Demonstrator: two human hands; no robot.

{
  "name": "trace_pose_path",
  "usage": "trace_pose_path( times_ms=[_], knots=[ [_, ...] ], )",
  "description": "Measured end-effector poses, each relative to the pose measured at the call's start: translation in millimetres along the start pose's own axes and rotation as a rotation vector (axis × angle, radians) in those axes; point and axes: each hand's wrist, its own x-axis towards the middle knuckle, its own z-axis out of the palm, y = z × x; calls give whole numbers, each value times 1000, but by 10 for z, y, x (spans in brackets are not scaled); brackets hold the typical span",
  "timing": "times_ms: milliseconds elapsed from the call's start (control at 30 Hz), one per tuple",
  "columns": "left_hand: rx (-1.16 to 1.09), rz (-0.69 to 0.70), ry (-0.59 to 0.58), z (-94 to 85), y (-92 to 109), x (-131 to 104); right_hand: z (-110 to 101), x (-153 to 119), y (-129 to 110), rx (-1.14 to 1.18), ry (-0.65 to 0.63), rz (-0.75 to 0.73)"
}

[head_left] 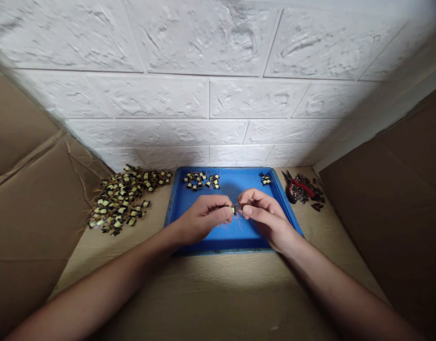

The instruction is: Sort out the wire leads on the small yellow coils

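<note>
Over the middle of a blue tray (239, 244), my left hand (210, 215) pinches a small black and yellow wound component (234, 210) between thumb and fingers. Thin wires stick out of the component toward the right and downward. My right hand (263, 213) is closed at these wires, thumb against fingers, right beside the component; the wires show partly between its fingertips. Inside the tray, a group of similar components (200, 180) lies at the back left, and a smaller group (265, 179) at the back right.
A large pile of similar components (121, 199) is left of the tray. Right of it, red-handled pliers (298, 185) lie beside and partly over small dark pieces (305, 193). Cardboard panels (29, 208) flank the wooden table (218, 293); a white brick-patterned wall (210, 99) stands behind.
</note>
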Motion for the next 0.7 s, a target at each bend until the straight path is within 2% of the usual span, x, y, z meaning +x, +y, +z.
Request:
trace_pose_path(
  times_ms=[100,200,300,500,700],
  knots=[
    [-31,6,-8,-7,3,3,-10,14,18,63,-9,-11],
    [-33,5,4,-5,-4,4,-10,9,-4,34,-64,-3],
    [-12,5,31,-4,-16,5,1,-9,-45,9,-82,-61],
    [26,17,68,-9,-9,10,36,-11,-98,-226,11,-190],
    [-35,5,31,-17,-3,2,-14,13,-116,-250,-1,-177]
  ],
)
